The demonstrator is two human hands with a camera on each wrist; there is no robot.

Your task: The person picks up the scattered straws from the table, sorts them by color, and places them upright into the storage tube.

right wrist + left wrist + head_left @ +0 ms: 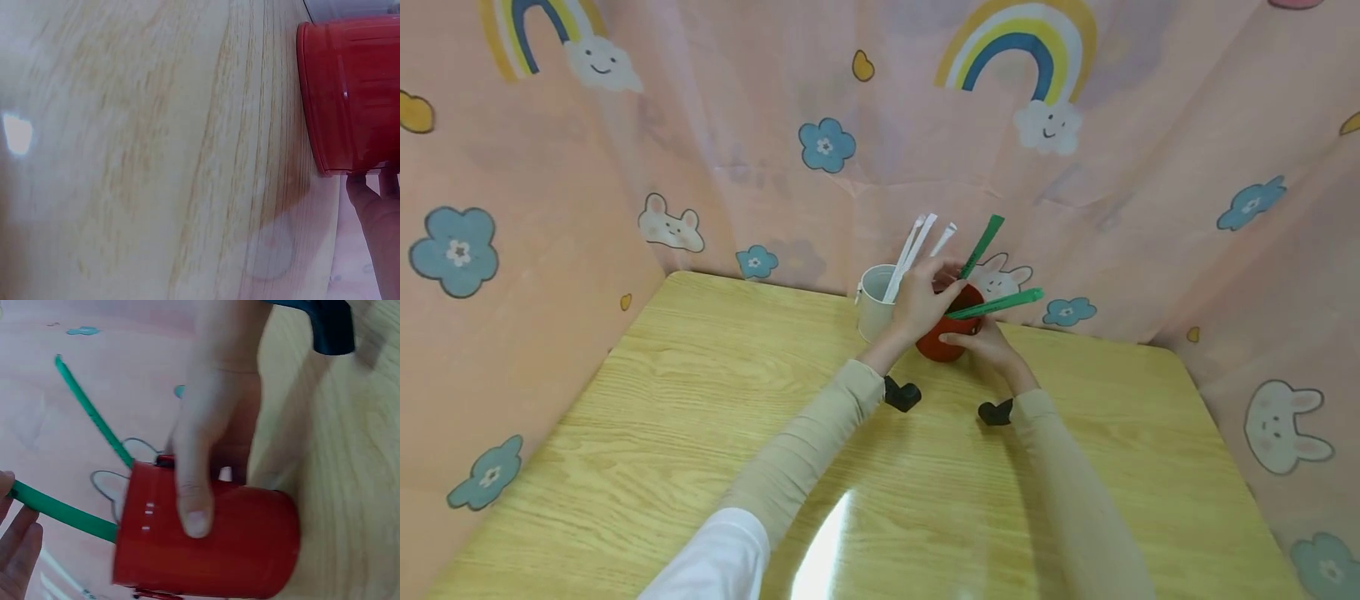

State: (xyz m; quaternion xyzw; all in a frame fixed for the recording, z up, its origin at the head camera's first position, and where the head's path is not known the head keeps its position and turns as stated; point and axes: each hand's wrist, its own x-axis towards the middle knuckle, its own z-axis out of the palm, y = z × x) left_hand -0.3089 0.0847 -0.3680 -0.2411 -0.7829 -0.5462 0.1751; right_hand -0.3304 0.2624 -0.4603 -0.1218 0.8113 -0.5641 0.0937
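Observation:
At the back of the table stands a small red bucket (pixel 942 343) with two slim green sticks in it, printed with dark marks. My left hand (pixel 922 298) reaches over the rim and pinches the more upright green stick (pixel 65 515) between thumb and fingers. The other green stick (pixel 1000 304) leans out to the right. From the right side, my right hand (pixel 992 343) grips the bucket, its thumb (pixel 195 506) lying across the wall and its other fingers (pixel 375 212) behind. The sticks' lower ends are hidden inside.
Left of the red bucket stands a white bucket (pixel 874 310) with several slim white sticks (pixel 912 257). A patterned pink cloth (pixel 760 167) hangs close behind. Black devices are on both wrists, the left one (pixel 902 394) and the right one (pixel 995 413) above the wooden table (pixel 700 400).

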